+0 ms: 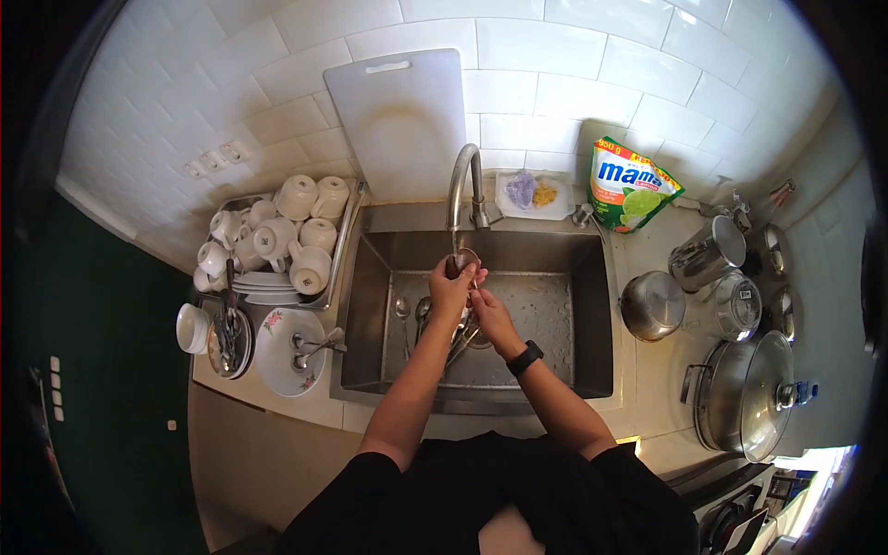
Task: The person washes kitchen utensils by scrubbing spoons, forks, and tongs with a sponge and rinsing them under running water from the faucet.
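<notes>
Under the curved faucet (465, 171), my left hand (450, 283) is closed around a round-headed metal utensil (471, 258), whose exact kind I cannot make out. Its head is up near the spout. My right hand (494, 316), below and to the right, has its fingers pinched on the lower, thin part of the same utensil. Both hands are above the steel sink (546, 305). Spoons (402, 307) and other cutlery lie on the sink floor, partly hidden by my left arm.
Left of the sink stand a rack of white cups (274, 238), a flowered bowl (289, 356) with spoons and stacked plates (242, 356). Behind are a cutting board (398, 120), a sponge tray (532, 196) and a detergent pouch (629, 185). Pots (652, 305) fill the right counter.
</notes>
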Demonstrator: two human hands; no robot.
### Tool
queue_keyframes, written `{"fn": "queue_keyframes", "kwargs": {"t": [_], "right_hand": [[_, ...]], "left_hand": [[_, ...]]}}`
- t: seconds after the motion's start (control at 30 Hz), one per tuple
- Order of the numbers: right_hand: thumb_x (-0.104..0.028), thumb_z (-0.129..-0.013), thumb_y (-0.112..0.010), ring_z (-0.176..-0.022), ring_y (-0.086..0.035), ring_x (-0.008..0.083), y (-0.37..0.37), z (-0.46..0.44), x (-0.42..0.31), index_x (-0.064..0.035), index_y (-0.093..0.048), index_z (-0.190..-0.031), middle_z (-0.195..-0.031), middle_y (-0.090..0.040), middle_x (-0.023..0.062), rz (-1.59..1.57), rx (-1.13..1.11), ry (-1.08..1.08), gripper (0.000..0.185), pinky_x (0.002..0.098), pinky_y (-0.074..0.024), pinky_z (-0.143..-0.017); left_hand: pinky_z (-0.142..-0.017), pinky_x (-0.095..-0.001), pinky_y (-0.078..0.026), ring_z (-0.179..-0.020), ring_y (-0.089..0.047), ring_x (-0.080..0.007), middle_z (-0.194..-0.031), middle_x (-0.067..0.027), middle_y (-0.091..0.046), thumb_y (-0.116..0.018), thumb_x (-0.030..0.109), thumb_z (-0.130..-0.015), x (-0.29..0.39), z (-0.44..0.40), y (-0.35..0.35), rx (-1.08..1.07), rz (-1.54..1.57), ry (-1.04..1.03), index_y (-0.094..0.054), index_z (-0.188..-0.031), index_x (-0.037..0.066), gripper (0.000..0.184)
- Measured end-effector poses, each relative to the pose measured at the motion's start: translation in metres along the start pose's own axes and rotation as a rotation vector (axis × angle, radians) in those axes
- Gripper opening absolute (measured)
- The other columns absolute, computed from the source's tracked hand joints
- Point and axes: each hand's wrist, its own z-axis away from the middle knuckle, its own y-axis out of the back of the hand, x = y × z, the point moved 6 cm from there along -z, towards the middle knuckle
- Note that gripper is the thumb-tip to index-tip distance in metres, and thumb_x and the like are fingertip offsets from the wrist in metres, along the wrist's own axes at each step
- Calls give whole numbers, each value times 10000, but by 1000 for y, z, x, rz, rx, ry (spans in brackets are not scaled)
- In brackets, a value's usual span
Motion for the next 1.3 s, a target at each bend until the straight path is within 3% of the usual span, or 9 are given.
{"fn": "queue_keyframes", "kwargs": {"t": [0.17, 0.37, 0.6, 0.8, 0.9, 1.0, 1.07, 1.2, 1.3], "right_hand": [[-283, -883, -409, -672, -509, 139, -1, 0, -10, 3, -538, -893, -735, -573, 57, 183, -43, 22, 313, 298, -404, -630], [-298, -887, -394, -616, -486, 137, -2, 0, -3, -18, -525, -804, -657, -522, 32, 253, -73, 64, 320, 280, -390, -579], [-289, -889, -383, -537, -415, 73, 8, 3, 6, -59, -502, -745, -616, -453, -19, -54, 4, -9, 296, 229, -349, -478], [-282, -904, -377, -546, -382, 57, 5, -4, -13, -72, -517, -827, -669, -484, -34, -29, -21, 44, 263, 200, -330, -507], [-287, -902, -379, -545, -398, 65, 0, -17, -7, -45, -537, -879, -694, -516, -15, 36, -20, 124, 290, 202, -332, -502], [-292, -901, -379, -547, -412, 70, -2, -20, -1, -26, -542, -888, -687, -526, 1, 212, -18, 147, 312, 213, -342, -506], [-298, -900, -377, -552, -418, 74, 1, -11, -9, -24, -540, -859, -661, -514, 3, 402, -5, 117, 322, 223, -351, -512], [-304, -899, -364, -576, -459, 108, 2, -8, 12, -15, -534, -848, -652, -521, 29, 242, -83, 13, 339, 267, -376, -539], [-304, -897, -356, -595, -489, 137, 3, -4, 11, -8, -533, -858, -671, -542, 58, 196, -42, 65, 347, 287, -384, -549]], "left_hand": [[-675, -262, -476, -715, -583, -153, -870, -95, -598, -540, -13, -778, 9, -10, 21, 126, -437, -418, -549, -894, 1, 117], [-741, -264, -453, -819, -578, -155, -912, -97, -600, -449, 114, -872, 16, -3, 13, -40, -148, -108, -558, -964, 11, 176], [-769, -272, -452, -864, -571, -178, -1007, -151, -566, -376, 232, -908, 12, -11, -12, -319, -179, -292, -476, -1107, -13, 331], [-756, -296, -472, -849, -580, -205, -1013, -168, -560, -424, 286, -886, 5, -18, -14, -217, 48, -57, -479, -1093, -9, 365], [-742, -307, -480, -830, -585, -208, -970, -152, -573, -466, 230, -871, -15, -11, -3, -164, 198, 242, -479, -1080, -17, 323], [-740, -306, -480, -820, -587, -200, -931, -127, -583, -496, 140, -851, -15, -8, 8, -119, 176, 260, -488, -1073, -4, 265], [-700, -275, -481, -773, -590, -174, -901, -118, -593, -482, 65, -839, -6, -2, 7, -71, 54, 145, -512, -1043, 11, 214], [-677, -243, -478, -742, -585, -146, -887, -101, -598, -453, 2, -833, 11, -1, -6, -159, -188, -235, -543, -1010, 34, 201], [-698, -265, -478, -797, -576, -162, -905, -111, -584, -454, 90, -867, 12, -1, -15, -230, -171, -222, -539, -993, 7, 173]]}}
